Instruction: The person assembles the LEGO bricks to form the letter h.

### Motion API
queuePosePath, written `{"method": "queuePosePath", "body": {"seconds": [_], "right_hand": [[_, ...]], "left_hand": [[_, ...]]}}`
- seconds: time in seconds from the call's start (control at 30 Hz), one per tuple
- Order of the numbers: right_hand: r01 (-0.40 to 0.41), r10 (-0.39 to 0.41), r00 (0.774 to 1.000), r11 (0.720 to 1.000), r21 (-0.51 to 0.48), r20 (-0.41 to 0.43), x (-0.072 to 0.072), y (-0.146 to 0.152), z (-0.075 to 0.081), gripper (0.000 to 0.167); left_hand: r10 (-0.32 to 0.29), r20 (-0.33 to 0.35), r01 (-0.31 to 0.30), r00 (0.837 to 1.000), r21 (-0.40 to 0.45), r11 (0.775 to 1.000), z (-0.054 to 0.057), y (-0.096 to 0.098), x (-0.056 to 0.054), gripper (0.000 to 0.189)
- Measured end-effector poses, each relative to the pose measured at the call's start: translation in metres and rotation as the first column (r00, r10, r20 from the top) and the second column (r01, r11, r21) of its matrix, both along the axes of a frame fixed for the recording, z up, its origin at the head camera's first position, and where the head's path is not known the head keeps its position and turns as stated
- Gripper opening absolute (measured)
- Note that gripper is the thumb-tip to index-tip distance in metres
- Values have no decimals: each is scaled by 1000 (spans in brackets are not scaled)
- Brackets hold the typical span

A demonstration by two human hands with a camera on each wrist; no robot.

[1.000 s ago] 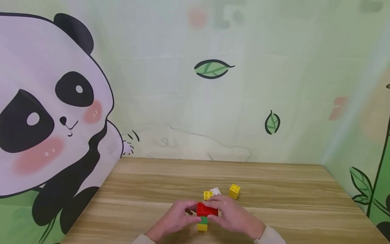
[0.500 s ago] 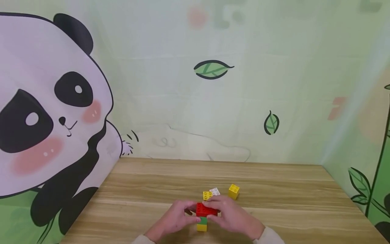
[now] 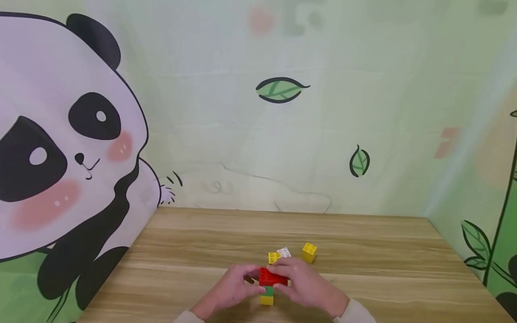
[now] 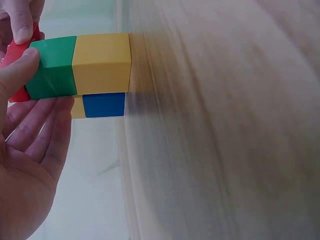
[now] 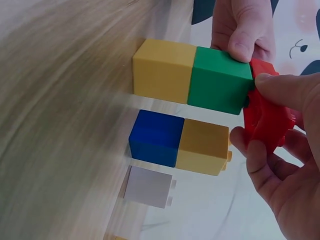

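2 hands (image 3: pixel 303 280) grip red brick (image 5: pixel 267 120) and green brick (image 5: pixel 219 80), white brick (image 5: pixel 148 186) standing behind.

Passage between green block (image 5: pixel 220 80), blue block (image 5: pixel 156 137) seems tight

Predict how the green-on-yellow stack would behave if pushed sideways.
The green block and yellow block have crisp, flat faces, so they look stiff and unlikely to roll. Two blocks tall on one block's base, the stack might tip if pushed high.

The right grip (image 3: pixel 304 281) partly covers the red block (image 3: pixel 272 279), and the right wrist view crops a yellow block (image 5: pixel 120 238)
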State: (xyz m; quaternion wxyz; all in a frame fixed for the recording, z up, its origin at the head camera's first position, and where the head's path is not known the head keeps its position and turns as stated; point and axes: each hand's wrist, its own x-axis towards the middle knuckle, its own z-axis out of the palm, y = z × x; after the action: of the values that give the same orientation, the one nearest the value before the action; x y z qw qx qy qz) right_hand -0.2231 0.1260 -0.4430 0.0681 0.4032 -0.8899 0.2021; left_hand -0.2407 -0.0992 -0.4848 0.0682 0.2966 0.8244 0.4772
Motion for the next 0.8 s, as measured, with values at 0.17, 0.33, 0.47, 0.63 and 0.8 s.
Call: {"method": "queuePosePath", "body": {"seconds": [0.17,0.33,0.47,0.63,0.8], "right_hand": [[-4,5,999,1000,6,-40,1,0,-1,40],[-22,22,997,1000,1,-68,0,2,-3,42],[-53,52,994,999,-12,-92,-2,3,-3,42],[-71,68,992,997,-21,-108,-3,3,-3,43],[-27,26,999,999,-21,-40,-2,2,-1,43]], "left_hand": [[5,6,-5,1000,-12,1000,1,0,1,28],[-2,-12,2,1000,-5,1000,0,0,0,28],[-11,-18,11,1000,1,1000,1,0,0,28],[-13,-9,13,1000,2,1000,1,0,0,28],[2,-4,-2,1000,-5,1000,2,1,1,27]]}}
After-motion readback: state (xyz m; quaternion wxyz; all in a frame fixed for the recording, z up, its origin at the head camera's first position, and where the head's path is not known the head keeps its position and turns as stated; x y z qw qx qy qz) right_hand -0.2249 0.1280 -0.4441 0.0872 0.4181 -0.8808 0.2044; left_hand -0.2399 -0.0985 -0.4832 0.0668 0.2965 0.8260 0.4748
